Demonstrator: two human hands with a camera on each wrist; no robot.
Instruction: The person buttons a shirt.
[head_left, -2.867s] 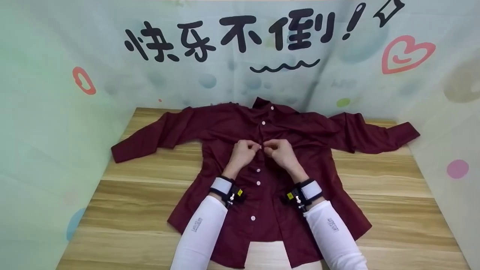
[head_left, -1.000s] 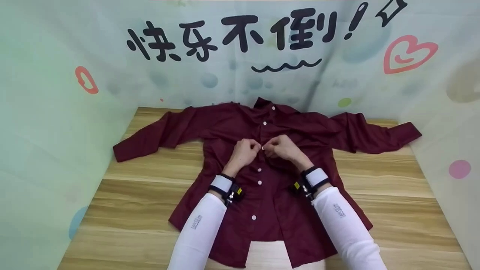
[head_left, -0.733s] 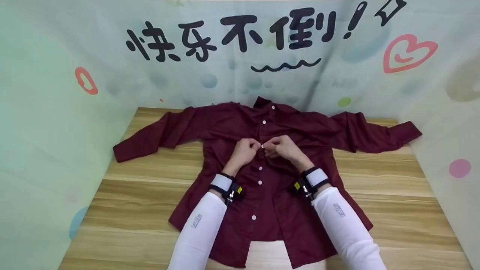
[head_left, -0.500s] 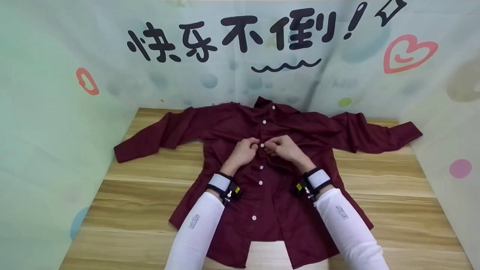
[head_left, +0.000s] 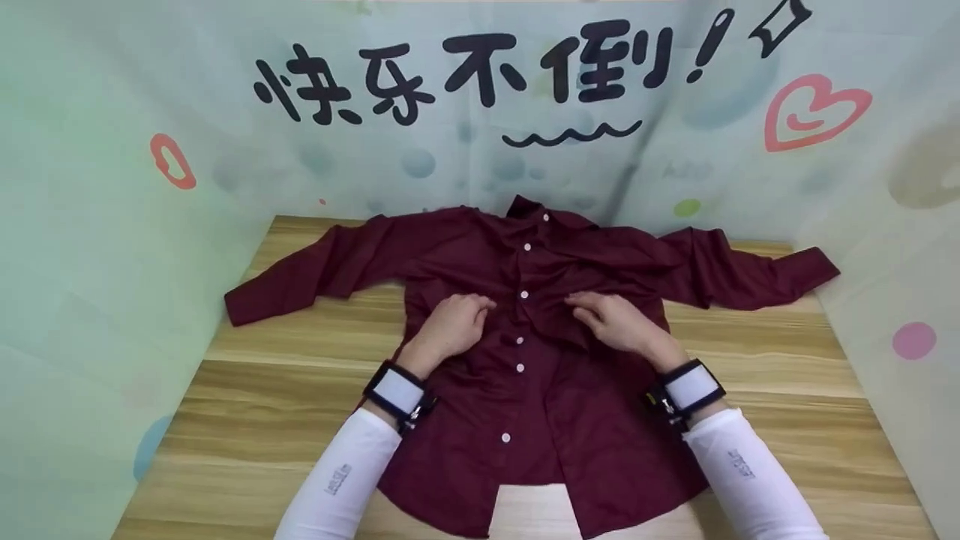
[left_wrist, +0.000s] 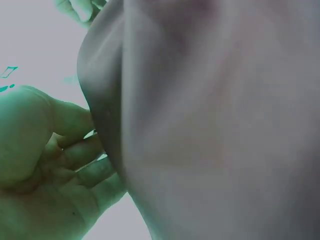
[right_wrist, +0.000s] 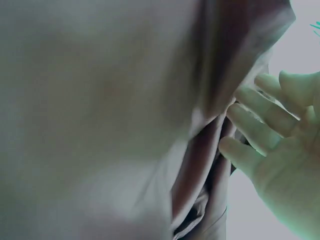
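Head view: the maroon shirt [head_left: 450, 450] is lying spread across the centre of the frame. Both hands are now standing apart from the third button [head_left: 524, 295], where they were pinching moments ago; the button is showing whole, suggesting that it is fastened. Three lower buttons are showing below it, the right-hand front panel lying clear of them, so they are apparently awaiting fastening. The left hand [head_left: 454, 326], left of centre, is keeping its fingers loosely bent; the right hand [head_left: 616, 322] is pointing inward, fingers relaxed; neither is visibly gripping anything. The right cuff is reaching the table's [head_left: 795, 450] right edge; bare boards are flanking the shirt body. Left wrist view: cloth is hiding the fingertips at left, so contact is uncertain. Right wrist view: spread fingers are lying beside folds, right of centre, holding nothing.
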